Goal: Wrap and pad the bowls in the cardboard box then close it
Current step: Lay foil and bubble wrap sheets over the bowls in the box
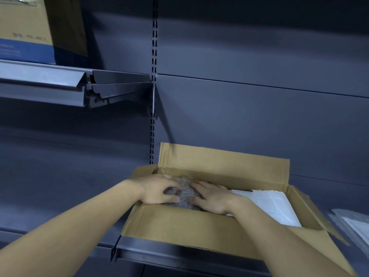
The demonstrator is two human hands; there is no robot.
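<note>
- Cardboard box (179, 222): brown, open at the top, standing on a dark metal shelf (151, 250). Back flap (219, 162) upright, side flaps turned outward.
- Bubble-wrap bundle (184, 193): grey and crinkled, lying in the left end of the cardboard box. Contents hidden by the wrap; no bowl can be made out.
- Left hand (157, 189): on the left side of the bundle, fingers curled over its top and thumb tucked against its near side, gripping it.
- Right hand (212, 197): laid on the right side of the bundle, fingers nearly straight and spread, pressing on the wrap.
- White sheet (273, 204): lying flat in the right half of the box, just beside the right wrist.
- Clear plastic sheets (353, 222): on the shelf, right of the box.
- Upper shelf (40, 76): at upper left, carrying a brown and blue carton (26, 31).
</note>
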